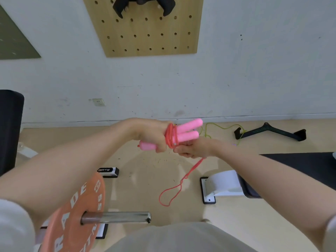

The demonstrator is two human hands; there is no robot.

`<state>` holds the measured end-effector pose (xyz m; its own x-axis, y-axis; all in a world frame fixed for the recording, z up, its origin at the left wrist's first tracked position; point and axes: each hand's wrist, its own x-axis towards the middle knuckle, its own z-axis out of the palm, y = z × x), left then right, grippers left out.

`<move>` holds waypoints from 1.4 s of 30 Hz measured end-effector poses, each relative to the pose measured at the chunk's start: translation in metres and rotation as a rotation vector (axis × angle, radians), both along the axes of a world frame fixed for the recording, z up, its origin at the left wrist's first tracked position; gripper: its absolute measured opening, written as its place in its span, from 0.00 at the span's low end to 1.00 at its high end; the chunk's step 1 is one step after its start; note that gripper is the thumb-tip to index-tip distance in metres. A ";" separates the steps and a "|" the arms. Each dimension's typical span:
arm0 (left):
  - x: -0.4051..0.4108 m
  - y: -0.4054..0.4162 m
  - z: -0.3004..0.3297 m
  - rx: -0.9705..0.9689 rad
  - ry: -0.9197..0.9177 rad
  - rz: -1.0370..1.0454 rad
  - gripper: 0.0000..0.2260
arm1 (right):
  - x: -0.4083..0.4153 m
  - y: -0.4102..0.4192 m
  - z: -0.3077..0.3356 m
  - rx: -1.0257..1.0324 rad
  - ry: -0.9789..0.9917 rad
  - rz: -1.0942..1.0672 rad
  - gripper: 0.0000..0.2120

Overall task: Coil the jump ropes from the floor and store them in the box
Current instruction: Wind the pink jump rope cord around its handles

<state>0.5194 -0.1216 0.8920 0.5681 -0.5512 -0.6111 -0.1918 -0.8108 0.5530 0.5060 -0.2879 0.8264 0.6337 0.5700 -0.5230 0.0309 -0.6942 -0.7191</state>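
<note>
The left hand [151, 133] gripped two pink handles [187, 131], fingers clamped around them. Red rope [171, 137] was wound over those fingers; its tail hung below the right hand [190, 148], whose fingers pinched it. A green rope [218, 127] lay on the floor beyond the fingers.

Two bare hands meet at the centre of the frame: the left hand [151, 135] and the right hand [192, 149]. Two jump ropes show: one red cord rope with pink foam handles [187, 130] at centre, one thin yellow-green cord rope [221, 127] on the floor at right. One orange round weight plate [72, 215] sits lower left. One wooden pegboard [145, 33] hangs top centre. One black angled bar handle [271, 132] lies at right.
</note>
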 end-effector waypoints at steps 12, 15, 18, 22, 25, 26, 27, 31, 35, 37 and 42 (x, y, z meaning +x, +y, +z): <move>-0.010 -0.019 -0.039 0.598 -0.447 -0.299 0.11 | 0.028 0.011 0.056 -0.403 -0.831 0.166 0.15; 0.002 -0.017 -0.035 0.520 -0.381 -0.100 0.10 | 0.026 0.010 0.051 -0.401 -0.758 0.095 0.16; 0.006 -0.019 -0.033 0.475 -0.316 0.021 0.09 | 0.019 0.003 0.039 -0.302 -0.591 -0.019 0.16; 0.010 -0.028 -0.046 0.325 -0.297 0.135 0.09 | 0.003 0.009 0.034 -0.144 -0.415 -0.083 0.18; 0.019 -0.021 -0.050 -0.118 -0.228 0.248 0.39 | -0.005 0.005 0.032 0.028 -0.331 -0.110 0.17; 0.020 -0.020 -0.047 -0.192 -0.243 0.223 0.39 | -0.006 0.004 0.031 0.065 -0.297 -0.112 0.17; 0.019 -0.018 -0.044 -0.258 -0.199 0.222 0.39 | -0.008 0.002 0.031 0.106 -0.253 -0.124 0.17; 0.011 -0.017 -0.023 -0.394 0.067 0.050 0.48 | -0.012 -0.008 0.023 0.277 0.004 -0.045 0.21; 0.004 -0.014 -0.010 -0.002 -0.118 -0.121 0.23 | -0.018 -0.015 0.020 0.114 0.113 0.079 0.15; -0.003 -0.017 -0.005 0.117 -0.170 -0.188 0.12 | -0.010 -0.020 0.015 -0.185 -0.071 0.161 0.06; -0.017 -0.023 -0.013 0.346 -0.260 -0.343 0.08 | 0.015 -0.013 0.017 -0.455 -0.434 0.354 0.10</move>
<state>0.5025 -0.1442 0.8786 0.5477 -0.5234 -0.6528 -0.5717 -0.8037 0.1647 0.5206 -0.3011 0.8431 0.6560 0.5648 -0.5006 0.5264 -0.8178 -0.2328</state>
